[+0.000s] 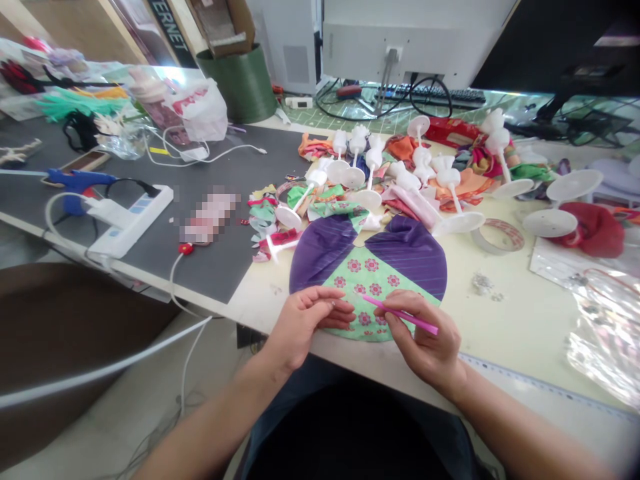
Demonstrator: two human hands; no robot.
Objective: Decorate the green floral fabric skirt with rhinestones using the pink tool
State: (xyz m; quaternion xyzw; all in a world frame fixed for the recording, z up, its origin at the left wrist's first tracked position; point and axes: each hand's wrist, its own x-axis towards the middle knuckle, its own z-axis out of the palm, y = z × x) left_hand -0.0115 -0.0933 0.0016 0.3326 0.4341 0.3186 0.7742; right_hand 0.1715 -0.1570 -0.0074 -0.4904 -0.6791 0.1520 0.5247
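Note:
My right hand [425, 337] grips a slim pink pen-like stick [407, 318], its tip pointing left, with a tiny pale thing at the end. My left hand [310, 323] is across from that tip, thumb drawn in against the curled fingers. A small shiny speck shows by the thumb, too tiny to name. Under both hands lies a round piece of fabric, with a green flowered panel [371, 267] in the middle and purple striped panels [415, 250] on either side. Its lower edge reaches the table's front edge.
White miniature dress stands [374, 160] with colourful cloth crowd the back. A tape roll [497, 237] and small clear beads [483, 283] lie to the right, near plastic bags [607, 333]. Leftward are a power strip [133, 223], a blue glue gun [75, 183] and cables.

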